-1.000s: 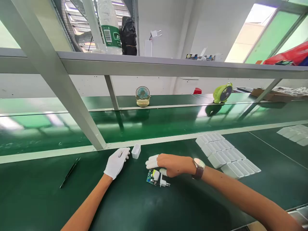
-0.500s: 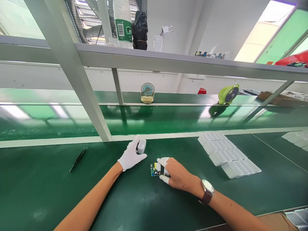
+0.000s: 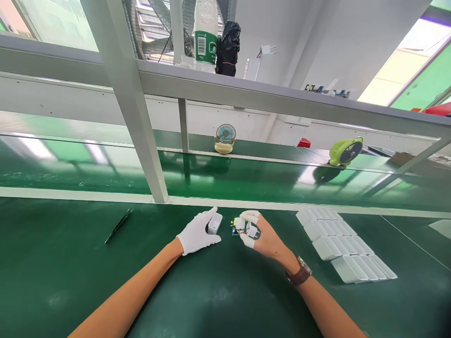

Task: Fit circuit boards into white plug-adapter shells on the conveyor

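My left hand (image 3: pixel 199 233), in a white glove, is curved around a small white open-topped case (image 3: pixel 214 224), between thumb and fingers. To its right my right hand (image 3: pixel 259 231), with white covers on its fingertips, holds a small circuit board (image 3: pixel 237 226) with yellow and white parts. A white plug-like piece (image 3: pixel 252 230) and dark wires show between the fingers of that hand. The board's left end points toward the case, with a gap between them.
Black tweezers (image 3: pixel 119 226) lie at the left. White divided trays (image 3: pixel 343 241) stand at the right. Behind are a metal frame post (image 3: pixel 132 108), a small round fan (image 3: pixel 225 136) and a green fan (image 3: pixel 346 151). A bottle (image 3: pixel 205 40) stands on the shelf above.
My right hand has raised the circuit board and turned it, bringing it level with the case. My left hand has opened slightly around the case. The view has shifted and tilted.
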Demonstrator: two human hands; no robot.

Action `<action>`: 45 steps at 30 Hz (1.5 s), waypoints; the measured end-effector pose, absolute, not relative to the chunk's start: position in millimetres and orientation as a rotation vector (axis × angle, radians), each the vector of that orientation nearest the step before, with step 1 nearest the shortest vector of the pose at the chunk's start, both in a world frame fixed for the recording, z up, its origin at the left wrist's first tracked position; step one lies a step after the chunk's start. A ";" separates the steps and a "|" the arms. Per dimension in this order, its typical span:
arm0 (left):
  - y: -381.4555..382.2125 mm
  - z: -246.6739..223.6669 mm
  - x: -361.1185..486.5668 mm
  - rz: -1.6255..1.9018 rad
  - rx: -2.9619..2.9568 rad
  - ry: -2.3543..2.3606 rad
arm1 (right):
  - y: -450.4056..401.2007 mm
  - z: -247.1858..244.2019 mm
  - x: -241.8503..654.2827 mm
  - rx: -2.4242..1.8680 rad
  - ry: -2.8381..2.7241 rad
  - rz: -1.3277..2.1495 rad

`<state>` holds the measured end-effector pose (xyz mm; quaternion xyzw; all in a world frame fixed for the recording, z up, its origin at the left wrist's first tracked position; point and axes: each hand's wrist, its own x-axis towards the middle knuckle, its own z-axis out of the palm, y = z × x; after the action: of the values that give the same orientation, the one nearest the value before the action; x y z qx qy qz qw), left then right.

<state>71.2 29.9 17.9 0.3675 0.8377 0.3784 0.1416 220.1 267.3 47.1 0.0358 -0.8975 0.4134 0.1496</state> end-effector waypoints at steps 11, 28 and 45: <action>32.3 10.4 97.3 1.160 1.191 2.461 | 256.4 20.2 242.0 0.226 -2.440 1.019; 36.5 5.7 98.4 1.033 1.643 2.444 | 239.3 22.3 247.9 0.520 -2.323 0.775; 39.1 10.3 100.9 1.013 1.691 2.441 | 240.5 17.1 247.0 0.487 -2.395 0.783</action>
<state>100.9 39.1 10.3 0.5389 0.7780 0.3230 0.0020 247.0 240.5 17.1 0.1821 -0.8948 0.2926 0.2838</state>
